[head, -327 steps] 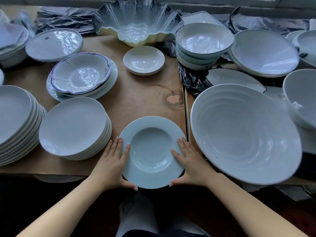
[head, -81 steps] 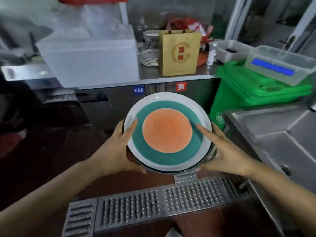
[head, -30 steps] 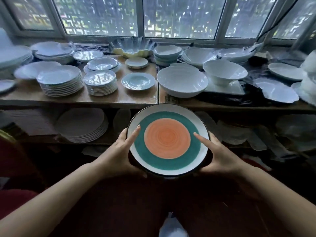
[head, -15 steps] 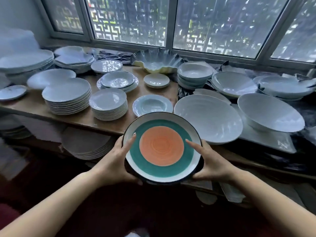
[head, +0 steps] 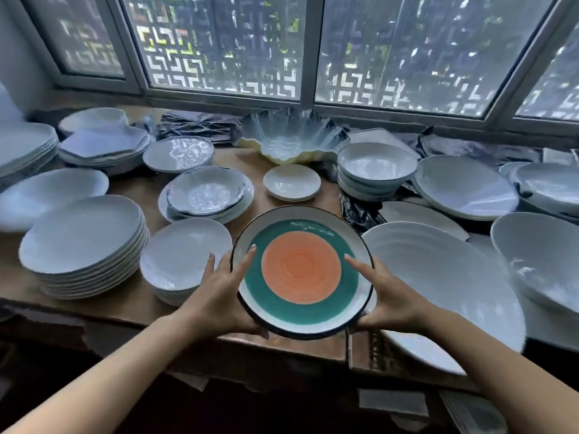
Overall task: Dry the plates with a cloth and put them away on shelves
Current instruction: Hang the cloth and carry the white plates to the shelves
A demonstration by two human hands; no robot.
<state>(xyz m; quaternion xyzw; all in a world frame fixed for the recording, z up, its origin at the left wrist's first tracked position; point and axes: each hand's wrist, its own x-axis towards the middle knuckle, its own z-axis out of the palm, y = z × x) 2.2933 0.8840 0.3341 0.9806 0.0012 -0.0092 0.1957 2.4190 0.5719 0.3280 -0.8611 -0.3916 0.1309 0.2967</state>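
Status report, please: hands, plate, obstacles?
Left hand and right hand grip round orange-and-teal plate. Held over wooden shelf. White plate stack close left.

Cool daylight enters through the windows [head: 313, 48] at twelve o'clock, filtered by a patterned lattice, leaving the wooden shelf [head: 131, 189] evenly but dimly lit. Glare spots sit on the glossy patterned dish [head: 205, 193] and the striped plate [head: 302, 272]. Below the shelf edge, toward six o'clock, everything falls into deep shadow. Wide-angle distortion bends the window frames; dishes at three and nine o'clock smear with blur.
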